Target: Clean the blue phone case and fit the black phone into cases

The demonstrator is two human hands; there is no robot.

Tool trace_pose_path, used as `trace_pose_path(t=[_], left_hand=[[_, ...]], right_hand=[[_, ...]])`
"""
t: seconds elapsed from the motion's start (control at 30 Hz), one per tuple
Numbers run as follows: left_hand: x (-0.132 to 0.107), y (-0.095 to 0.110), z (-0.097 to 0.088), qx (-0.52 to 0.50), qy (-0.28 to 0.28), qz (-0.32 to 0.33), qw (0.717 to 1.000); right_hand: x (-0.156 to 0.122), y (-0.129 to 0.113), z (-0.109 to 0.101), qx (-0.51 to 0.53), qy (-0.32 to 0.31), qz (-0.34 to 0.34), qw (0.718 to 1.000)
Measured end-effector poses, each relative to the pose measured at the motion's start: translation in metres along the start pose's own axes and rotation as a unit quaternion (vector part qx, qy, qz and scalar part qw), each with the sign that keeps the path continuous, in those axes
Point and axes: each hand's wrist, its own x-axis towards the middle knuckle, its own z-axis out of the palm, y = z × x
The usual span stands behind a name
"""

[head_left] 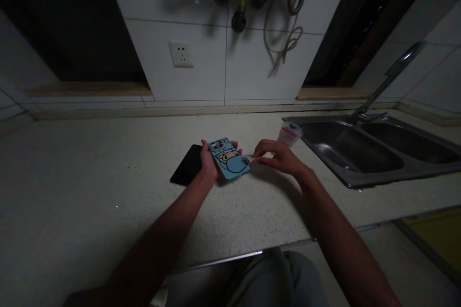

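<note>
Blue, the cartoon-printed phone case (233,165) rests in the left hand (211,160), gripped along its sides above the middle of the tabletop (108,163); whether a phone sits inside cannot be told. The right hand (276,153) pinches a small whitish piece (249,158) at the case's right edge; contact is hard to make out. Work on the case looks under way, not finished: the piece is not yet let go, nor the case set down. Beside the left hand a black flat device (187,167) lies on the tabletop. Beyond the right hand, a clear plastic cup (290,133) stands by the back-left corner of the steel sink (345,144).
</note>
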Motion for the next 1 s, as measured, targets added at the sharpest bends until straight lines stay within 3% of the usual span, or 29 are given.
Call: trace_pose_path(t=[0.27, 0.47, 0.77, 1.0], left_hand=[[-0.002, 0.000, 0.003, 0.037, -0.014, -0.019, 0.999], [-0.002, 0.000, 0.003, 0.047, -0.004, -0.013, 0.999], [0.002, 0.000, -0.001, 0.038, 0.001, -0.020, 0.999], [0.000, 0.000, 0.001, 0.035, 0.038, -0.029, 0.998]], right_hand=[[0.004, -0.008, 0.024, 0.095, 0.023, 0.085, 0.992], [0.001, -0.010, 0.026, 0.087, 0.028, 0.100, 0.991], [0.000, -0.014, 0.026, 0.108, -0.104, 0.099, 0.984], [0.000, -0.011, 0.023, 0.144, -0.121, 0.054, 0.981]])
